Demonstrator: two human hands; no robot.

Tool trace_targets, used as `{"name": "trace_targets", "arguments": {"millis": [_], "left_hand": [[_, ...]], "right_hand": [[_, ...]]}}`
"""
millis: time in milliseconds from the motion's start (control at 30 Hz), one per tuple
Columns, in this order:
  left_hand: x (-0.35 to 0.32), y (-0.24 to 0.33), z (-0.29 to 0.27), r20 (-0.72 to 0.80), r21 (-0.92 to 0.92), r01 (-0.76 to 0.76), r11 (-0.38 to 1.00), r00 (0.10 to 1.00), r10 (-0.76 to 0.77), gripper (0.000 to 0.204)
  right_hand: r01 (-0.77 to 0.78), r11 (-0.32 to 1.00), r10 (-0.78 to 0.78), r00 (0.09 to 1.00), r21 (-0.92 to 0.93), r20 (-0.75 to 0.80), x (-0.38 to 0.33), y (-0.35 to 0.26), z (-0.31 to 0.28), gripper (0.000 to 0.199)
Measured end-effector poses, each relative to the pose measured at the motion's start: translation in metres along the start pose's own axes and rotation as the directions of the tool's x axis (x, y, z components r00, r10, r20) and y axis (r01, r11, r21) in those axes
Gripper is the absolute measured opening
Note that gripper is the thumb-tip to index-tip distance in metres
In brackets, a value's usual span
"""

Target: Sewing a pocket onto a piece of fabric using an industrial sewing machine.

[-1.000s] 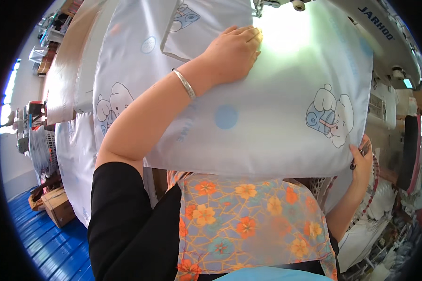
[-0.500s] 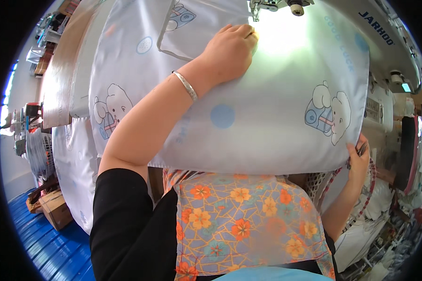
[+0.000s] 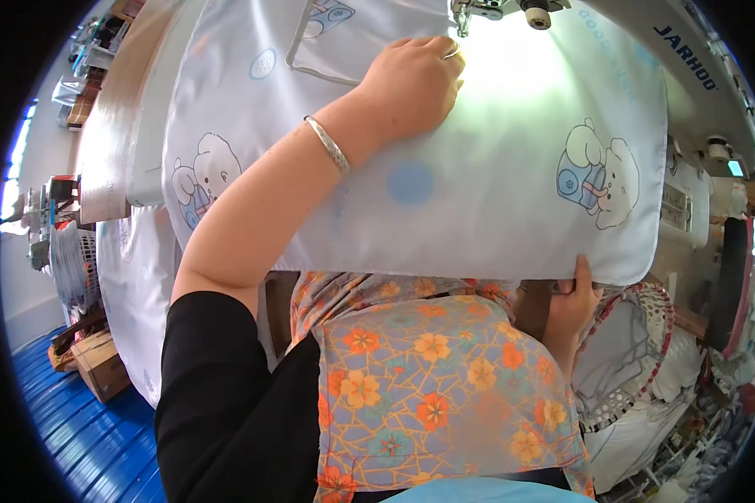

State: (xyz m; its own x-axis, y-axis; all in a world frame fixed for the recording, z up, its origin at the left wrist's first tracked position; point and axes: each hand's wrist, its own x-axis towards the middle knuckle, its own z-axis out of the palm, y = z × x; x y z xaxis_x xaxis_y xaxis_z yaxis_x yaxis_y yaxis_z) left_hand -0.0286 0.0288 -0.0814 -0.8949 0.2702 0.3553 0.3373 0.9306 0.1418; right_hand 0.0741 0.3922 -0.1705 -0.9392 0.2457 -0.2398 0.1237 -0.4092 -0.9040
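Observation:
A large white satiny cloth (image 3: pixel 486 239) with printed cartoon puppies and blue dots lies under the head of a sewing machine. My left hand (image 3: pixel 415 88), with a ring and a silver bangle, rests on it just in front of the presser foot (image 3: pixel 461 25). Its fingers are bent and close together against the cloth; the fingertips are partly hidden. My right hand (image 3: pixel 573 306) pinches the cloth's near edge toward the right corner, the index finger on top. Something small and dark shows by that palm, too unclear to name. A pale trim strip (image 3: pixel 292 50) curves across the cloth beyond my left wrist.
The machine's white arm (image 3: pixel 671 50) rises at the right, its lamp lighting the needle area. A red-rimmed mesh basket (image 3: pixel 625 360) holding grey material stands below the table's right side. At left are a wooden board (image 3: pixel 105 168) and a cardboard box (image 3: pixel 101 365) on blue flooring.
My right hand has moved left from the cloth's right side to its near edge. That edge and the right corner now lie farther up. The left hand has barely shifted.

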Motion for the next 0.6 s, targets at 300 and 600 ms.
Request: {"name": "trace_targets", "arguments": {"millis": [300,600], "left_hand": [[-0.004,0.002,0.002,-0.068,0.073,0.014,0.997,0.998,-0.009,0.035],[0.01,-0.012,-0.016,0.159,0.058,0.059,0.997,0.985,-0.067,0.034]], "right_hand": [[0.199,0.938,-0.192,0.98,-0.282,0.055,-0.001,-0.012,0.021,0.019],[0.484,0.684,-0.443,0.87,-0.546,0.217,0.007,-0.025,0.059,0.046]]}}
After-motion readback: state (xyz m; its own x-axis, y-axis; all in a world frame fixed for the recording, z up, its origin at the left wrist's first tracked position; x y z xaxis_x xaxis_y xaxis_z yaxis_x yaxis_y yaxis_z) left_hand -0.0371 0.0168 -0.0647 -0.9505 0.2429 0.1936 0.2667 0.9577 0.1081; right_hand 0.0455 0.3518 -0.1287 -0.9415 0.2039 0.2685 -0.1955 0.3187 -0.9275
